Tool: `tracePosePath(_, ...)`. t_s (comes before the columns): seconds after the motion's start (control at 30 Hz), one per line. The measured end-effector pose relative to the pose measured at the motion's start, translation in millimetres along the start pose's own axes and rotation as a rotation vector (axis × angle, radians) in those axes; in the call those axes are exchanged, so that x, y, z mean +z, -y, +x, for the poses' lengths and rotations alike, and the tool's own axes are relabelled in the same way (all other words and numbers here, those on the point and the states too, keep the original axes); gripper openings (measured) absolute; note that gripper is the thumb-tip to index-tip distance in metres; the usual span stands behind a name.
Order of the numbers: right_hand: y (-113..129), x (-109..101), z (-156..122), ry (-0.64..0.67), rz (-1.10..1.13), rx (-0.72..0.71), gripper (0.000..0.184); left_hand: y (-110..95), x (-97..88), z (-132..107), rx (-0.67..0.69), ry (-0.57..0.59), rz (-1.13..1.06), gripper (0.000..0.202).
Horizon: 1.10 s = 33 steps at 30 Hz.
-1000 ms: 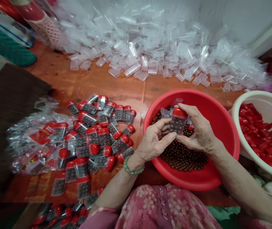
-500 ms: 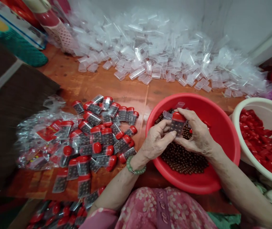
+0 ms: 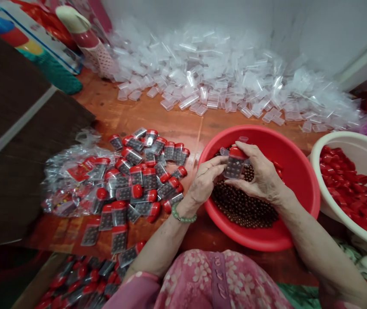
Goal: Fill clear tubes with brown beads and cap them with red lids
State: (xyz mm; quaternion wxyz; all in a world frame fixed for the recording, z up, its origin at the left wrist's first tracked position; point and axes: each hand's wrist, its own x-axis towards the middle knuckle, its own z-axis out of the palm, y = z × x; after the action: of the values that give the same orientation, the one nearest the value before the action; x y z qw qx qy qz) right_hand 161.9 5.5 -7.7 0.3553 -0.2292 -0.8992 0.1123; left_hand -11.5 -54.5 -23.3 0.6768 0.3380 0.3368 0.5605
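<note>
My right hand (image 3: 261, 176) grips a small clear plastic container (image 3: 234, 167) with a red cap, its index finger at the cap and its thumb under the bottom. Dark brown balls fill the container. On its left side, my left hand (image 3: 206, 180) has its fingers stretched out, their tips at or very near the container's edge; whether they touch is unclear. Both hands are over a red basin (image 3: 299, 206), which holds many loose brown balls (image 3: 244, 210). Empty clear cases (image 3: 224, 151) lie behind the held container, partly hidden by it.
Filled red-capped containers (image 3: 136, 191) lie in a heap on the wooden surface (image 3: 106, 111) to the left, beside a clear plastic bag (image 3: 64, 171). Clear empty cases (image 3: 203, 81) are piled along the wall. A cream tub (image 3: 319, 150) of red caps (image 3: 347, 184) stands right.
My left thumb has come off the front of the container and the left hand has drawn back slightly. The right hand keeps the container. The whole view has shifted a little.
</note>
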Motion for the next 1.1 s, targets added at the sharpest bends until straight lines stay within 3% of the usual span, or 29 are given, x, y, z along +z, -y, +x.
tracePosePath(0.13,-1.6,-2.0,-1.5,0.035,-0.021,0.0,0.091,3.3,0.3,2.0,0.048,-0.069,0.0,0.037)
tracePosePath(0.3,-1.0,-2.0,-2.4,0.03,0.024,-0.011,0.091,9.4,4.5,1.0,0.288,-0.251,0.136,0.039)
tracePosePath(0.43,-0.4,-0.4,-3.3,0.031,0.002,-0.009,0.088,12.7,7.2,-0.6,0.431,-0.201,0.328,0.043)
tracePosePath(0.53,-1.0,-0.5,-3.6,0.026,-0.039,-0.034,0.079,13.1,8.3,-1.0,0.404,-0.112,0.432,0.057)
tracePosePath(0.67,-2.7,1.5,-3.9,-0.002,-0.061,-0.055,0.077,12.5,10.9,-0.6,0.318,-0.11,0.455,0.065)
tracePosePath(0.8,-3.1,3.4,-5.0,0.052,-0.056,-0.022,0.086,14.2,10.7,2.6,0.237,-0.106,0.281,0.072)
tracePosePath(0.93,-5.8,-3.0,-8.5,0.101,0.005,0.023,0.105,12.9,6.6,-1.6,0.308,-0.177,0.21,0.063)
tracePosePath(1.0,-10.8,-8.1,-11.5,0.096,0.029,0.088,0.099,9.5,2.2,-12.9,0.343,-0.214,0.213,0.057)
tracePosePath(1.1,-22.9,-12.6,-15.8,0.093,-0.012,0.187,0.077,1.4,-11.0,-40.0,0.374,-0.302,0.302,0.049)
